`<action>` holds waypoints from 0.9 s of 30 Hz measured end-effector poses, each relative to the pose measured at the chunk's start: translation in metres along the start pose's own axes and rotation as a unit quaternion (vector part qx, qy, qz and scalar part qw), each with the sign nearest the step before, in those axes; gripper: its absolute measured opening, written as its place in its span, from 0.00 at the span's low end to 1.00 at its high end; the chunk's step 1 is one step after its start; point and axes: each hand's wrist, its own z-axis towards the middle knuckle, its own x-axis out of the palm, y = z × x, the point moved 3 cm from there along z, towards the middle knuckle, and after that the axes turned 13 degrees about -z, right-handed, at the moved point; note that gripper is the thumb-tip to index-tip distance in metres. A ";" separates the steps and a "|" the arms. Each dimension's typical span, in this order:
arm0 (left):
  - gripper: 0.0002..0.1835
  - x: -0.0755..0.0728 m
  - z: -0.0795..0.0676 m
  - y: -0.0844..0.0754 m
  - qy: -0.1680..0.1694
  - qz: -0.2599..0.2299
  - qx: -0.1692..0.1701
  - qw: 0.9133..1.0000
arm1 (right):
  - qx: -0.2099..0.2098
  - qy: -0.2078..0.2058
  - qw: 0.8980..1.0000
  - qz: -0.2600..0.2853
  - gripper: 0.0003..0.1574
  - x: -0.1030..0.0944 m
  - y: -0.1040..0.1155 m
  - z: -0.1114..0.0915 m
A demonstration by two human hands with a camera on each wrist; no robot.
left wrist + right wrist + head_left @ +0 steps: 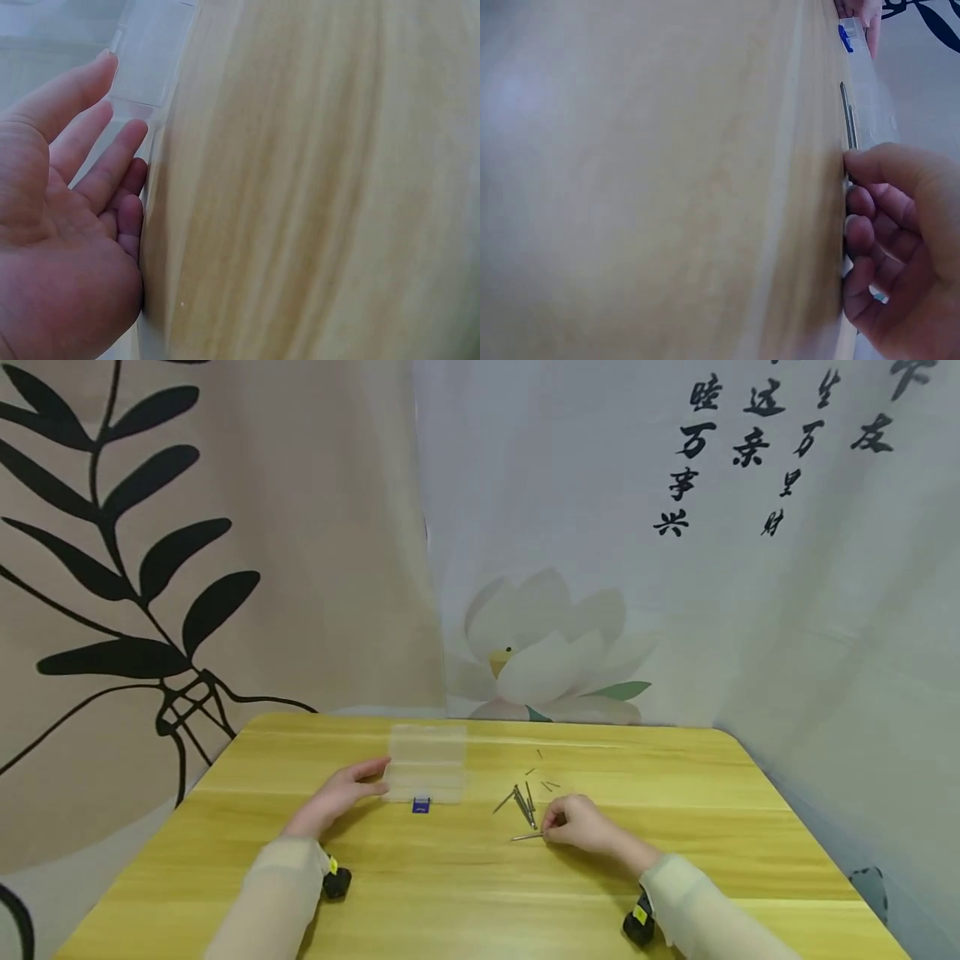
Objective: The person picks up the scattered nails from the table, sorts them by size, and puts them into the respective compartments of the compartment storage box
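Two bare hands, well apart over a yellow wood-grain table [450, 902]. Right hand [579, 825]: thumb and fingertips pinched one end of a long metal nail [527, 837], which lay low at the tabletop, free end toward the person's left. Left hand [347, 787]: fingers relaxed and mostly extended, clamped on nothing, fingertips at the left edge of a clear plastic box [427, 764]. Whether they pressed on it, could not tell.

Box lay toward the table's far side; blue latch [421, 805] at its near edge bore a faint pale mark, too small to read. Between box and right hand: a loose cluster of nails [522, 807], just beyond the held one. Smaller nails [547, 787] lay scattered beyond the cluster.

Writing: black brush-style Chinese characters [682, 485] on the pale backdrop [750, 610], upper right, in columns. Read 睦万事兴 down one, 生万里财 down another, 友 farther right; the top of the lettering was cut by the frame edge. Lotus print [562, 652] below; dark leafy plant print [150, 485] at left. Each wrist carried a black device [337, 883] with a yellow label [333, 864], illegible at that size.
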 end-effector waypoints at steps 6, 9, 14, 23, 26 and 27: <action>0.34 0.004 0.007 -0.001 0.001 -0.015 0.010 1.000 | 0.003 0.008 1.000 -0.007 0.01 -0.006 0.000 -0.002; 0.34 0.002 0.006 0.003 -0.003 -0.013 0.008 1.000 | 0.014 0.011 1.000 0.023 0.01 -0.007 -0.002 -0.001; 0.34 0.001 0.007 0.007 -0.006 -0.013 0.007 1.000 | 0.030 -0.005 0.999 0.043 0.02 -0.016 -0.009 0.000; 0.37 0.004 0.006 0.005 -0.004 -0.003 -0.009 1.000 | 0.026 -0.057 0.998 0.020 0.05 -0.060 -0.001 0.015; 0.37 0.005 0.006 0.004 -0.009 -0.005 -0.011 1.000 | 0.023 -0.062 0.998 0.010 0.06 -0.072 0.005 0.019; 0.37 0.005 0.006 0.004 -0.010 -0.006 -0.011 1.000 | 0.023 -0.063 0.998 0.007 0.05 -0.075 0.007 0.021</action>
